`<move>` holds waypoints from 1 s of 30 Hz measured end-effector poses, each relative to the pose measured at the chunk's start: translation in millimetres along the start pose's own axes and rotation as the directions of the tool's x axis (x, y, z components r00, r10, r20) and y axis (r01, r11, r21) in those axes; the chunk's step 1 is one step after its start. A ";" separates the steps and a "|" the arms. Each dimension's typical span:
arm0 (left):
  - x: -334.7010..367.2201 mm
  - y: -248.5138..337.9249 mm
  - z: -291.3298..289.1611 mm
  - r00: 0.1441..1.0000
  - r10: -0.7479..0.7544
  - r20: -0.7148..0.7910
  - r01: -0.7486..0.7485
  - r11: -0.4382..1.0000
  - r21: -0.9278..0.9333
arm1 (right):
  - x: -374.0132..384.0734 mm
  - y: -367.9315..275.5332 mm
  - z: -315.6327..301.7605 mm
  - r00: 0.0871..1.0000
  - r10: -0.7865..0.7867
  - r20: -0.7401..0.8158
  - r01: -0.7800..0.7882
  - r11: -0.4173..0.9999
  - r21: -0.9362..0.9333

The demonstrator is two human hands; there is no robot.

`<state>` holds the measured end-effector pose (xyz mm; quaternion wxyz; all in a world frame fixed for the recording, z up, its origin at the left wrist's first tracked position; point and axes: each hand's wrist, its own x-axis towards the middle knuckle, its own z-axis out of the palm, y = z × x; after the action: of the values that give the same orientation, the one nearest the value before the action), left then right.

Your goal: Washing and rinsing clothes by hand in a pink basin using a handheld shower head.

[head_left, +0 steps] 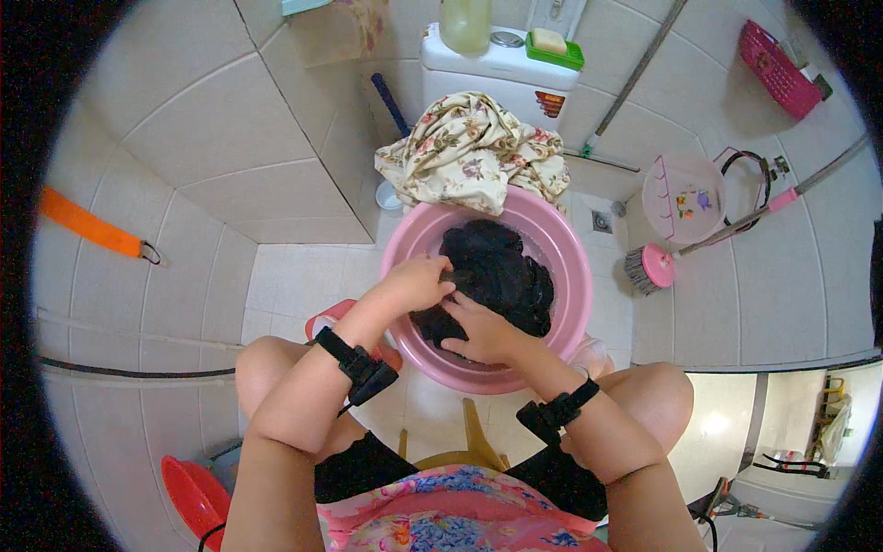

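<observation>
A pink basin (pixel 581 285) stands on the floor between my knees, with wet black cloth (pixel 487 253) bunched inside it. At the basin's left side, my left hand (pixel 421 283) is over the cloth, fingers bent inward and closed on its edge. Close by, my right hand (pixel 483 329) lies on the near part of the cloth with thumb and fingers apart. The fingertips of both hands almost meet. Some water shows around the cloth. Each wrist wears a black strapped device.
Floral fabric (pixel 474 152) is heaped behind the basin, before a white toilet tank (pixel 478 69) bearing a green soap dish (pixel 561 57). A pink-topped brush (pixel 651 269) hangs at right near a pale basin (pixel 682 198). A red basin (pixel 195 497) is at lower left.
</observation>
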<state>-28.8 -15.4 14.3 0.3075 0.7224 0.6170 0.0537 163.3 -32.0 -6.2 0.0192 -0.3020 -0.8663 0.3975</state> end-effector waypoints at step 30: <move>17.1 21.4 11.9 0.994 -0.016 0.109 0.007 0.997 0.083 | -21.1 2.6 -35.4 0.966 0.155 -0.205 -0.210 0.936 -0.283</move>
<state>-0.9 -5.1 10.5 0.3109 0.7327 0.6053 -0.0133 191.5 -18.1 20.5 0.0138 -0.4154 -0.8797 0.2312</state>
